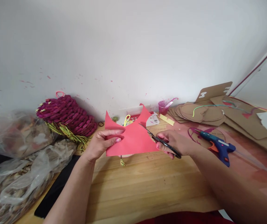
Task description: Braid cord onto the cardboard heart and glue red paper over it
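My left hand (103,141) pinches the left edge of a red paper sheet (133,138) and holds it up above the wooden table (147,183). The sheet has a curved notch cut in its top edge, leaving two pointed corners. My right hand (177,143) grips black-handled scissors (161,141), fingers through the loops. The blades point up and left and lie against the sheet's right side. A yellow cord with a tassel (122,161) hangs behind the paper.
A blue glue gun (217,147) lies on the table right of my right hand. Cardboard cut-outs (203,112) pile at the back right by a pink cup (163,107). A purple woven piece (68,115) and plastic bags (19,174) fill the left.
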`<state>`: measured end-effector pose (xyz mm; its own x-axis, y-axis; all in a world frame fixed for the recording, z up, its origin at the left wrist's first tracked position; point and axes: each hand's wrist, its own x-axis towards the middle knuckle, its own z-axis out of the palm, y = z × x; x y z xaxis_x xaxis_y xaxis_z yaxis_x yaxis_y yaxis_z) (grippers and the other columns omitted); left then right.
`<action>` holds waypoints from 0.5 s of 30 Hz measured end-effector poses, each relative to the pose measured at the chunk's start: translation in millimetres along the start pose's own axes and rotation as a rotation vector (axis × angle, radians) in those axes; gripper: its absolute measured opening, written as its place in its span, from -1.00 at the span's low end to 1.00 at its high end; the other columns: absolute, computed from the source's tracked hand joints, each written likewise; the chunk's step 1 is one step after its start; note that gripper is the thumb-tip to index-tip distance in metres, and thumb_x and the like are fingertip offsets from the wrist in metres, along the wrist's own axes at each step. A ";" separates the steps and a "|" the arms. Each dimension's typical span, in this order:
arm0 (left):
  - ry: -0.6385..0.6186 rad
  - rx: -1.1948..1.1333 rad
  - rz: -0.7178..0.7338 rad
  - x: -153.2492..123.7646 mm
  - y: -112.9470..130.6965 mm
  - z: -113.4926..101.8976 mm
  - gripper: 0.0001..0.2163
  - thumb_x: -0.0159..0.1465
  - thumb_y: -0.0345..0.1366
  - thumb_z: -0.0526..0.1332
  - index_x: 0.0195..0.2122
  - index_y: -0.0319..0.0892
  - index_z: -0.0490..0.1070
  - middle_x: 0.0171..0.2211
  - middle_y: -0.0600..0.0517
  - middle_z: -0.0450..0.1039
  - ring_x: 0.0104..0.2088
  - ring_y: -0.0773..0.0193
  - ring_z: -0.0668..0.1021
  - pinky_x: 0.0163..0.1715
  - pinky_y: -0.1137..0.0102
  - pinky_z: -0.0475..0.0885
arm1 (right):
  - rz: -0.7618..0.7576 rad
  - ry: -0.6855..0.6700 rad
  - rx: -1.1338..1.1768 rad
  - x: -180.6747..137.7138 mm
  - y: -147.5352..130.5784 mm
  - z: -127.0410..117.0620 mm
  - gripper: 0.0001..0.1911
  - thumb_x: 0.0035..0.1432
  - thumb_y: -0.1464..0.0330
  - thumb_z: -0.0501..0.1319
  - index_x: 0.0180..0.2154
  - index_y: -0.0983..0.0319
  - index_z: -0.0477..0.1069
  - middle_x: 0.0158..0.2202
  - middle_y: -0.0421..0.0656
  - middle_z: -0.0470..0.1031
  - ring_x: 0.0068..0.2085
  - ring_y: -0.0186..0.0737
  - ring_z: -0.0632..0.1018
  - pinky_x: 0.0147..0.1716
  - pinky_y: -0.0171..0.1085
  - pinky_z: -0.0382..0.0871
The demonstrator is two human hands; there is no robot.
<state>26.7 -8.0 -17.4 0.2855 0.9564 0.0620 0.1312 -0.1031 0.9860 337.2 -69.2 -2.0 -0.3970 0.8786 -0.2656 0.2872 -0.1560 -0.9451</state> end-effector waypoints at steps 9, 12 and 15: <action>-0.056 0.032 -0.010 -1.1 -1.6 5.2 -0.72 0.03 -0.20 0.51 -0.21 -0.09 0.67 -0.22 -0.09 0.67 -0.30 0.19 0.68 -0.30 0.41 0.60 | -0.055 0.031 -0.124 0.0 -1.1 2.3 -0.57 0.10 0.07 0.33 -0.46 0.21 0.20 -0.52 -0.35 0.19 -0.63 -0.47 0.34 -0.71 -0.44 0.30; -0.080 0.025 -0.034 -0.9 -2.7 6.6 -0.71 0.04 -0.22 0.51 -0.19 -0.09 0.67 -0.23 -0.06 0.68 -0.33 0.27 0.67 -0.34 0.50 0.56 | -0.067 0.041 -0.130 0.6 -0.2 2.7 -0.56 0.08 0.04 0.32 -0.45 0.20 0.19 -0.51 -0.33 0.19 -0.58 -0.42 0.33 -0.69 -0.41 0.35; -0.090 -0.009 -0.053 -0.7 -3.0 7.1 -0.70 0.04 -0.23 0.51 -0.18 -0.08 0.66 -0.22 -0.04 0.68 -0.30 0.29 0.67 -0.29 0.52 0.56 | -0.053 0.043 -0.170 1.0 1.1 2.7 -0.55 0.10 -0.01 0.28 -0.43 0.19 0.19 -0.50 -0.31 0.18 -0.54 -0.38 0.32 -0.67 -0.37 0.33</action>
<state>32.8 -10.3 -21.5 0.3627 0.9319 -0.0045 0.1402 -0.0498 0.9889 334.8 -69.7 -3.8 -0.3790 0.9024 -0.2048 0.4113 -0.0339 -0.9109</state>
